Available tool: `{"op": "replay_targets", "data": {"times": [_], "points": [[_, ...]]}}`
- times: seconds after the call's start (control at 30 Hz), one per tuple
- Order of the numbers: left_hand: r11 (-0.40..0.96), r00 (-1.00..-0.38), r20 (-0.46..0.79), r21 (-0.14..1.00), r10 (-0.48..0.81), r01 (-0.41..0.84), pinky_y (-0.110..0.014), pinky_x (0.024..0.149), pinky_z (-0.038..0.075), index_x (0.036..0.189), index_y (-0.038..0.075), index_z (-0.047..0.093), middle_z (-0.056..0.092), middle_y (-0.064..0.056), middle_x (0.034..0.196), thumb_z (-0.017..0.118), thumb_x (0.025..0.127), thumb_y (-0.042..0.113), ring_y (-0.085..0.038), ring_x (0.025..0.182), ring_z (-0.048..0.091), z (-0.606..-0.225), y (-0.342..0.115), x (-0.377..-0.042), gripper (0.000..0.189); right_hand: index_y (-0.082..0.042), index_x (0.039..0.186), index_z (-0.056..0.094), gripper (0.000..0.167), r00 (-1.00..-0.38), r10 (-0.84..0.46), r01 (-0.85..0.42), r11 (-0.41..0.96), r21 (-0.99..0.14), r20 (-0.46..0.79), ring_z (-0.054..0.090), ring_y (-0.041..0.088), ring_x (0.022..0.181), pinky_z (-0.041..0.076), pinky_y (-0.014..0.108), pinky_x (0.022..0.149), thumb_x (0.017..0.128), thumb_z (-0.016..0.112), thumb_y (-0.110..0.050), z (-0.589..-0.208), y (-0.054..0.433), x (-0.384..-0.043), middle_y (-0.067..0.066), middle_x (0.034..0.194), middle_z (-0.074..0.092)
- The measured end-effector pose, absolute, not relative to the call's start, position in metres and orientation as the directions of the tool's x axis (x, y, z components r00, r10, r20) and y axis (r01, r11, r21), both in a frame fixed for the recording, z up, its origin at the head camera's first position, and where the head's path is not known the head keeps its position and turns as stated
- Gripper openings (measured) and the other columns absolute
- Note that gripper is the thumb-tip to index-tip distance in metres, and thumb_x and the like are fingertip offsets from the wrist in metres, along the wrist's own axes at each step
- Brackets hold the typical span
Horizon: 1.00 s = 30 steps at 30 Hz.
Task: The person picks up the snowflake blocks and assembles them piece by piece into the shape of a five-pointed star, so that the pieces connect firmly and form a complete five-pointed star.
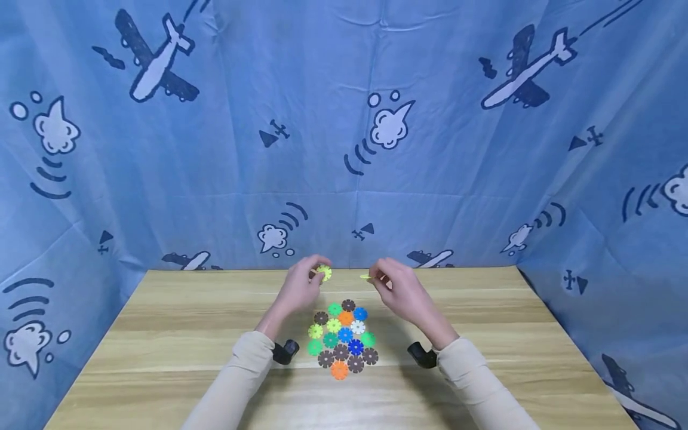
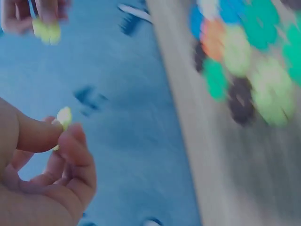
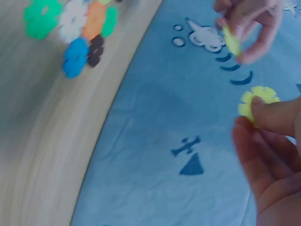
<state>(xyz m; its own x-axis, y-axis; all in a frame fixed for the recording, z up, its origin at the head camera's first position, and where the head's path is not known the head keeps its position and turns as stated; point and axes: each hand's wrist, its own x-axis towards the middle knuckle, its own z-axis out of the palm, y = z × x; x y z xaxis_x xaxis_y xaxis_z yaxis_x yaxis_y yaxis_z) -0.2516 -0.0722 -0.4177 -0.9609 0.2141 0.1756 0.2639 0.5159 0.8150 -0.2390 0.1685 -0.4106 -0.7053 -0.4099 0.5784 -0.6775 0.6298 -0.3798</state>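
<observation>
My left hand pinches a yellow notched plastic disc between thumb and fingers, near the table's far edge. In my right hand is a second yellow notched disc, seen almost edge-on from the head. The right wrist view shows that disc nearly face-on, with the thumb pressed on its face. A gap separates the two held discs. Closer to me on the table, below and between the hands, lie several notched discs in green, brown, orange, blue, white and yellow, among them an orange disc at the near end.
The discs lie close together in one patch on the wood-grain table. A blue curtain printed with planes and clouds stands behind the table and along its sides. Black wrist devices show at both sleeves.
</observation>
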Motion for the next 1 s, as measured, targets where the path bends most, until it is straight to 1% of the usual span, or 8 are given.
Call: {"op": "replay_targets", "data": {"times": [0.13,0.17,0.27,0.37,0.5,0.6,0.8,1.0], "points": [[0.426,-0.941,0.267,0.841,0.21,0.334,-0.029,0.078,0.057,0.125,0.009,0.065,0.067,-0.009,0.105,0.063,0.097,0.001,-0.019,0.091,0.064,-0.402,-0.064,-0.236,0.029,-0.009,0.091,0.066,0.018,-0.614,-0.386,-0.745,0.57,-0.346,0.688,0.068,0.014,0.083,0.06,0.026,0.073,0.087,0.072,0.008,-0.405,0.162,-0.238,0.003,0.09,0.069],[0.411,-0.936,0.286,0.843,0.208,0.348,-0.028,0.077,0.057,0.123,0.008,0.066,0.068,-0.009,0.102,0.064,0.097,0.002,-0.019,0.09,0.064,-0.399,-0.062,-0.233,0.027,-0.009,0.091,0.067,0.018,-0.6,-0.382,-0.756,0.559,-0.341,0.703,0.068,0.014,0.084,0.06,0.027,0.074,0.087,0.073,0.008,-0.404,0.16,-0.238,0.003,0.09,0.07],[0.4,-0.923,0.326,0.833,0.203,0.382,-0.024,0.077,0.057,0.118,0.005,0.068,0.07,-0.006,0.101,0.066,0.096,0.005,-0.016,0.09,0.065,-0.392,-0.057,-0.226,0.022,-0.009,0.091,0.068,0.02,-0.572,-0.373,-0.774,0.542,-0.328,0.731,0.069,0.014,0.083,0.061,0.028,0.073,0.086,0.074,0.009,-0.402,0.157,-0.236,0.002,0.092,0.071],[0.404,-0.915,0.346,0.821,0.21,0.403,-0.022,0.075,0.056,0.117,0.005,0.069,0.071,-0.007,0.099,0.067,0.096,0.005,-0.015,0.086,0.065,-0.387,-0.055,-0.222,0.021,-0.008,0.092,0.069,0.02,-0.567,-0.371,-0.778,0.534,-0.33,0.736,0.069,0.015,0.083,0.061,0.029,0.073,0.084,0.075,0.009,-0.401,0.155,-0.235,0.003,0.092,0.072],[0.393,-0.913,0.35,0.824,0.212,0.407,-0.021,0.066,0.052,0.114,0.007,0.069,0.071,-0.008,0.092,0.068,0.095,0.003,-0.012,0.075,0.06,-0.387,-0.055,-0.22,0.019,-0.008,0.092,0.069,0.02,-0.565,-0.375,-0.782,0.528,-0.332,0.735,0.07,0.015,0.082,0.061,0.029,0.072,0.084,0.076,0.009,-0.398,0.154,-0.232,0.003,0.091,0.072],[0.383,-0.915,0.345,0.832,0.208,0.401,-0.02,0.061,0.05,0.11,0.008,0.069,0.069,-0.008,0.087,0.069,0.094,0.003,-0.011,0.069,0.057,-0.389,-0.057,-0.219,0.017,-0.008,0.092,0.069,0.02,-0.559,-0.383,-0.787,0.524,-0.325,0.735,0.07,0.015,0.082,0.061,0.029,0.072,0.084,0.076,0.009,-0.397,0.153,-0.23,0.003,0.09,0.072],[0.385,-0.911,0.352,0.827,0.217,0.411,-0.021,0.063,0.053,0.108,0.009,0.069,0.068,-0.004,0.084,0.069,0.094,0.003,-0.01,0.069,0.059,-0.391,-0.058,-0.217,0.015,-0.006,0.093,0.069,0.02,-0.546,-0.394,-0.798,0.514,-0.316,0.739,0.07,0.015,0.082,0.061,0.028,0.072,0.084,0.075,0.01,-0.398,0.151,-0.228,0.004,0.091,0.072],[0.36,-0.918,0.333,0.847,0.216,0.391,-0.021,0.058,0.051,0.105,0.009,0.07,0.067,-0.004,0.08,0.07,0.092,0.0,-0.011,0.065,0.059,-0.389,-0.059,-0.214,0.015,-0.005,0.092,0.07,0.019,-0.519,-0.408,-0.814,0.504,-0.289,0.751,0.071,0.015,0.081,0.061,0.026,0.071,0.082,0.076,0.01,-0.398,0.149,-0.228,0.005,0.091,0.073]]}}
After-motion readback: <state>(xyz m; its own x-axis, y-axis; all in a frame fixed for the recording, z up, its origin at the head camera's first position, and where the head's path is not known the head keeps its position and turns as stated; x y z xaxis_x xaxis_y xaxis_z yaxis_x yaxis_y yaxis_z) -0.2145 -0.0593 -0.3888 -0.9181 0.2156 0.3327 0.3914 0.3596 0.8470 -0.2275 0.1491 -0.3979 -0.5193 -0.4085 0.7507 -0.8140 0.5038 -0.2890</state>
